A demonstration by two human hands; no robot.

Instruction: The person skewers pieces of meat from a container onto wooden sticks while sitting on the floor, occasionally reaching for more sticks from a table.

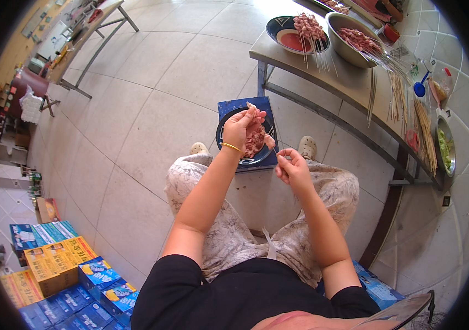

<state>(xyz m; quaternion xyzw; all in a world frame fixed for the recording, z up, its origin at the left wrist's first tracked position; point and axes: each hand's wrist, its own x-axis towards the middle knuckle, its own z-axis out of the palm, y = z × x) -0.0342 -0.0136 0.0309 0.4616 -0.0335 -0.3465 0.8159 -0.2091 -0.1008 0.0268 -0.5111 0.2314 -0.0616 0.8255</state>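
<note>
My left hand (238, 127), with a gold bangle at the wrist, pinches a pale piece of raw meat (251, 106) between thumb and fingers. In my right hand (294, 168) is a thin skewer (275, 151), with a lump of meat (269, 142) on its upper part. Both hands are over or beside a dark patterned bowl (220, 136) of cut raw meat (254, 145). The bowl rests on a blue stool-like stand (227, 106) between my feet. My left hand and forearm hide part of the bowl.
On the long table (350, 84) at right stand a bowl (276, 29) and a metal basin (333, 24) of skewered meat. Bamboo skewers (424, 132) and a bowl of green pieces (445, 148) lie along it. Stacked cartons (59, 262) are at lower left. Another person's arm (393, 10) shows top right.
</note>
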